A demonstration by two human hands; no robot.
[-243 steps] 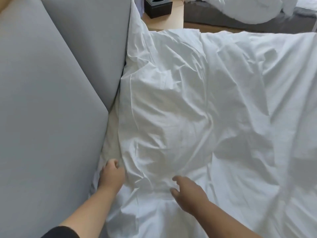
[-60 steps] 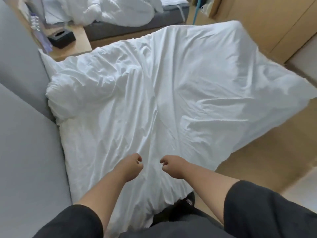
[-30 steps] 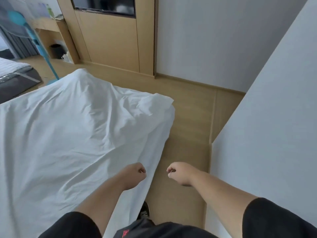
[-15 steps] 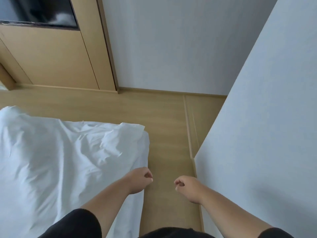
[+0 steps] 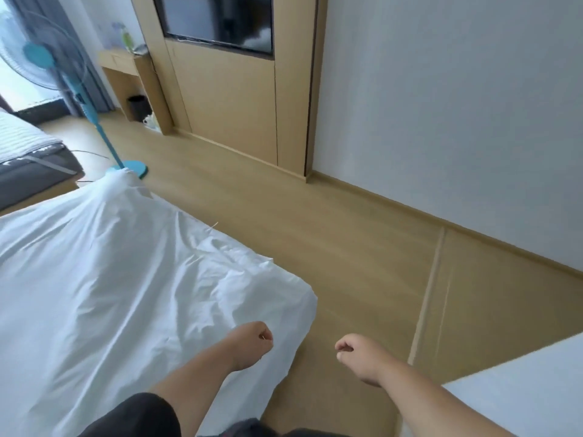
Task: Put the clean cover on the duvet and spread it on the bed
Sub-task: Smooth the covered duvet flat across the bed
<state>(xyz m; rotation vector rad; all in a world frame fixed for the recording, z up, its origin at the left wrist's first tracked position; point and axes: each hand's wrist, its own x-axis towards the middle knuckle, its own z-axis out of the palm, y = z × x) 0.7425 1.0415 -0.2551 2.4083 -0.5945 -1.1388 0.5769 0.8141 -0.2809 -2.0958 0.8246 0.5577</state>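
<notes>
The white covered duvet lies spread over the bed on the left, wrinkled, with its foot corner hanging over the edge toward the wooden floor. My left hand is curled into a loose fist just above the duvet's near edge, holding nothing. My right hand is also loosely closed, over the bare floor to the right of the bed, and it holds nothing. Both forearms reach in from the bottom of the view.
A blue standing fan stands past the foot of the bed, its base on the floor. A wooden wall panel with a TV faces the bed. A second bed is at left. A white wall corner juts in at lower right.
My view has swung back left from the wall corner toward the foot of the bed and the room. Both hands stay in loose fists, now slightly farther apart.
</notes>
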